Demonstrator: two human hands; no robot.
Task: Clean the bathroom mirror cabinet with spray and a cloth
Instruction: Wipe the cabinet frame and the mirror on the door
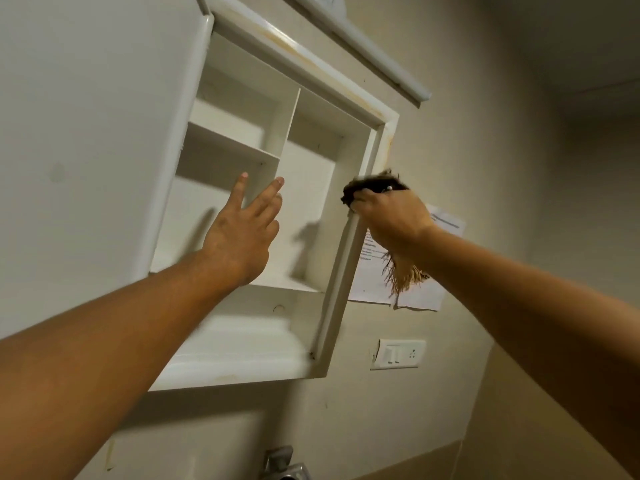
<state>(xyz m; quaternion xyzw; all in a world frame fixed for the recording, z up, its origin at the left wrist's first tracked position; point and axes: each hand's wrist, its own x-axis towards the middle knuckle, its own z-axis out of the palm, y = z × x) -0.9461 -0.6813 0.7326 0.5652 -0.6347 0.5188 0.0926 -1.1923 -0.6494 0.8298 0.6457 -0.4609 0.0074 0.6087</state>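
The white mirror cabinet [360,237] hangs on the wall with its door [97,140] swung open to the left; the shelves inside hold nothing. My left hand [242,226] reaches into the opening with straight, spread fingers near the middle divider [287,133]. My right hand [391,220] grips a dark cloth with a tan fringe [405,278] and presses it against the cabinet's right frame. No spray bottle is in view.
A paper notice [415,296] is stuck to the wall right of the cabinet, partly behind my right hand. A white switch plate [398,355] sits below it. A metal fitting [284,462] shows at the bottom edge. A light fixture [381,53] runs above the cabinet.
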